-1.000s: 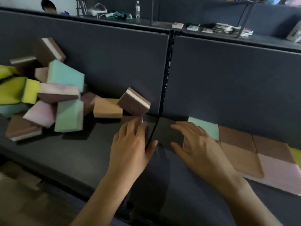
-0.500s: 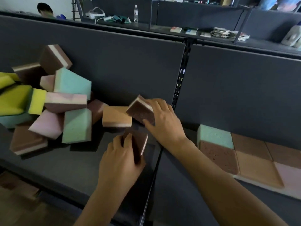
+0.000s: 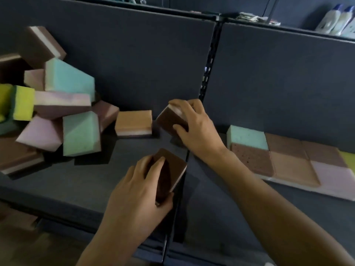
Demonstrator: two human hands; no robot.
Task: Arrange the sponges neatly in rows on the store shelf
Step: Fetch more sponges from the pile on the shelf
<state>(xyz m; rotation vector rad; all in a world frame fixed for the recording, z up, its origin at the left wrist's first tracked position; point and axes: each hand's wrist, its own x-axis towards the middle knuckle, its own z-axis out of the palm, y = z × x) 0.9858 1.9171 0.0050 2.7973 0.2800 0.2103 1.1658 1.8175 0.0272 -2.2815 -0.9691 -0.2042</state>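
Left hand [image 3: 134, 192], lower centre of frame, fingers clamped on a dark brown sponge [image 3: 171, 169] with a pale edge layer; thumb under the near end, other fingers curled over the top. Sponge is tilted, sitting near the front of the grey shelf [image 3: 67, 179], just left of the seam between shelf panels.

Right hand [image 3: 194, 123], centre of frame, arm crossing in from lower right. Fingers wrapped around a second brown sponge [image 3: 169, 120] with white backing, tilted, right by the back panel; can't tell if it touches the shelf.

Just left of it: an orange sponge [image 3: 134, 121] with a white and dark layer underneath, lying flat, close to the held sponge, contact unclear.

Left part of frame: loose pile of sponges [image 3: 57, 112] heaped at odd angles — mint green, pink, brown-and-white, yellow-green at the far left edge. Some lean on the back panel.

Right part of frame: arranged sponges lying flat in two rows, edges touching. Back row starts with a mint green sponge [image 3: 247, 137], then brown ones. Front row starts with a speckled brown sponge [image 3: 251, 160], then an orange-tan sponge [image 3: 294, 167], then a pink sponge [image 3: 334, 177]. A bit of yellow shows at the right frame edge.

Upper right corner: white bottles [image 3: 334, 18] on a shelf behind, blurry.
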